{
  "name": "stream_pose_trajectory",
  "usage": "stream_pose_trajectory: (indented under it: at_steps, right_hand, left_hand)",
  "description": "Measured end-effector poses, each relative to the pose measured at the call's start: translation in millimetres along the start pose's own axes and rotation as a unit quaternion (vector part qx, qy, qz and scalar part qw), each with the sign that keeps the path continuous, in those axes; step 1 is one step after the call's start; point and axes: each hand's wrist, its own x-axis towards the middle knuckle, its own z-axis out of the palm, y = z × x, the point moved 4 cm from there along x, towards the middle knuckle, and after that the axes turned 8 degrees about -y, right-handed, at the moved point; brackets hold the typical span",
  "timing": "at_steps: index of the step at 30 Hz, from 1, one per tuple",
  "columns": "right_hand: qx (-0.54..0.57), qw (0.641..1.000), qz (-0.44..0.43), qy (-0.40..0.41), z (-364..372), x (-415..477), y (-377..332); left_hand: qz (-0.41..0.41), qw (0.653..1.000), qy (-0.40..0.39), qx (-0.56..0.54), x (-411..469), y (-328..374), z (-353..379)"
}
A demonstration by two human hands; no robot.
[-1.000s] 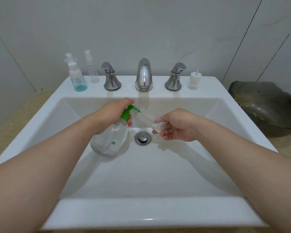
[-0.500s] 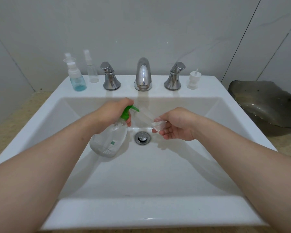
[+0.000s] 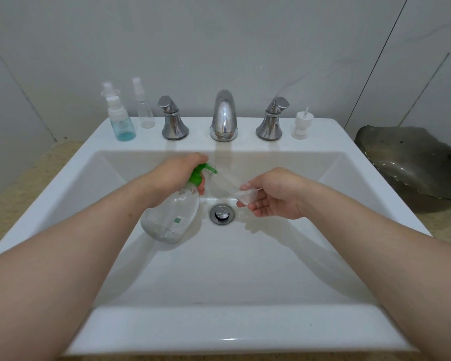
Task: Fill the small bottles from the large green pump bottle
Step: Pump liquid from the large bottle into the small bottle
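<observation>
Barely anything has moved: both hands hold as before over the sink (image 3: 245, 324). The pump bottle (image 3: 171, 217), clear rounded plastic, tilts at 9 o'clock of the drain (image 3: 221, 214), my left hand (image 3: 175, 178) curled round its green head. My right hand (image 3: 274, 194) pinches the small bottle (image 3: 232, 185) by its base, mouth at the nozzle; it looks unfilled. At 11 o'clock wait a blue bottle (image 3: 121, 123) and an empty-looking spray bottle (image 3: 143, 110); a white cap (image 3: 301, 125) stands at 1.
</observation>
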Motion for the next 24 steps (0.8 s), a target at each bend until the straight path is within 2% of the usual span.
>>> stream_pose_trajectory:
  at_steps: [7, 15, 24]
  right_hand:
    - [0.009, 1.000, -0.003, 0.009, -2.9, 2.3, 0.0]
    - [0.002, 1.000, -0.006, -0.001, -1.1, 1.0, -1.1]
    - [0.000, 1.000, -0.003, -0.005, -0.2, 1.9, -0.1]
  left_hand:
    - [-0.001, 1.000, -0.001, -0.026, 2.2, -1.3, 0.6]
    - [-0.004, 1.000, 0.000, 0.012, 1.4, 1.0, 0.3]
    - [0.007, 1.000, -0.007, -0.003, 0.3, -0.1, -0.2]
